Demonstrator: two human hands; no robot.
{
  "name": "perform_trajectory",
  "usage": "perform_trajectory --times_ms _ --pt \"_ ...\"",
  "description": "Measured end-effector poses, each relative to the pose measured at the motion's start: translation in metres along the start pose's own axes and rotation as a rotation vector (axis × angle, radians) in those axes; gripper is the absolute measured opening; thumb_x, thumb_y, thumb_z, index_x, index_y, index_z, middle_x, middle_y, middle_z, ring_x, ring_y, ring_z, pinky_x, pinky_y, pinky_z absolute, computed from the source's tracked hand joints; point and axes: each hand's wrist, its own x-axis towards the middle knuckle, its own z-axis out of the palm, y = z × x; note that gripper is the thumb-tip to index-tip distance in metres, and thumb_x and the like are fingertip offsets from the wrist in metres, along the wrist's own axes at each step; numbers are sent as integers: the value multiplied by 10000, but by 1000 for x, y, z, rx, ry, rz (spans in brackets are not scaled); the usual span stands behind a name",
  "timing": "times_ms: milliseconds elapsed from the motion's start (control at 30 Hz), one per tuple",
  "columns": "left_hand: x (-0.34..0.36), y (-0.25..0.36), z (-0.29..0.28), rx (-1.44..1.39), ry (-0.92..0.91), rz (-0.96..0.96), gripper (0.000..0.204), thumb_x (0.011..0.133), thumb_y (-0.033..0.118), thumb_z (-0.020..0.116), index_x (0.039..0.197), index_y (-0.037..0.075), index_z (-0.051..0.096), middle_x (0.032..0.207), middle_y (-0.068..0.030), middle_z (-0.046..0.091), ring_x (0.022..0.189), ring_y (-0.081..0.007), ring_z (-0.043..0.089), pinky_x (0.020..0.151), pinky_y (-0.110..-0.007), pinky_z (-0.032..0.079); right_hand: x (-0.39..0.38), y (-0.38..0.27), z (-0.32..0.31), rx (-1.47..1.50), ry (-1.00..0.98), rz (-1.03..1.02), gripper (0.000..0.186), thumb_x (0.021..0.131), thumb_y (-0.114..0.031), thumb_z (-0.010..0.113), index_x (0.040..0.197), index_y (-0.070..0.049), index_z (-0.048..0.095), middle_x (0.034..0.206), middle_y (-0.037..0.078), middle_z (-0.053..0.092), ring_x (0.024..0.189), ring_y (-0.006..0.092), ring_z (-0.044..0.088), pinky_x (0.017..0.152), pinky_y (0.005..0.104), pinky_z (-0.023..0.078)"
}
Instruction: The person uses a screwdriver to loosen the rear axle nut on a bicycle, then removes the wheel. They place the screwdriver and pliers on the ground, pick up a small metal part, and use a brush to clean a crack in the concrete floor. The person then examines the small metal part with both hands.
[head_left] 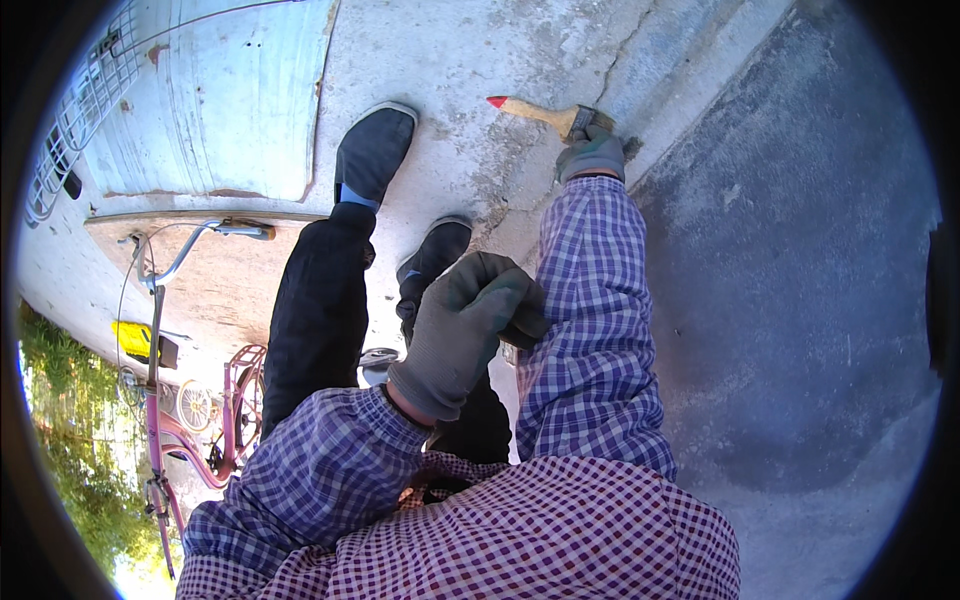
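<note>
My right hand [592, 155], in a grey-green work glove, reaches far forward. Its fingers close over the dark head end of a paintbrush [535, 111]. The wooden handle points left and ends in a red tip; the bristles are mostly covered by the glove. Nearer to me, my left hand [455, 335], gloved the same way, is closed with its fingers curled in. Its fingertips overlap the checked right sleeve [590, 290] in the picture; whether they touch it or hold anything is hidden.
My dark shoes [377, 150] stand on worn, cracked concrete [450, 60]. A dark grey slab or wall surface [800, 260] fills the right side. Pale board [210, 100] and a brown board [215, 270] lie left, beside a pink bicycle [185, 440] and a wire basket [85, 105].
</note>
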Motion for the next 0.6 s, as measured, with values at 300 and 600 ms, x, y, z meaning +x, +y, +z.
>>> perform_trajectory --times_ms 300,600 --pt "-14 11 -3 -17 68 67 240 1025 207 582 1122 -12 601 994 -134 721 804 -188 730 700 -311 615 -54 23 5 -132 -103 -188 63 863 -87 665 892 -40 636 743 67 619 541 154 526 461 304 422" --pt "-11 35 -39 -27 101 8 178 1016 151 597 1083 -14 597 972 -147 721 743 -200 736 665 -318 628 -125 35 -57 -537 -636 -288 141 911 -93 672 1027 -14 684 869 120 720 585 125 611 462 271 435"
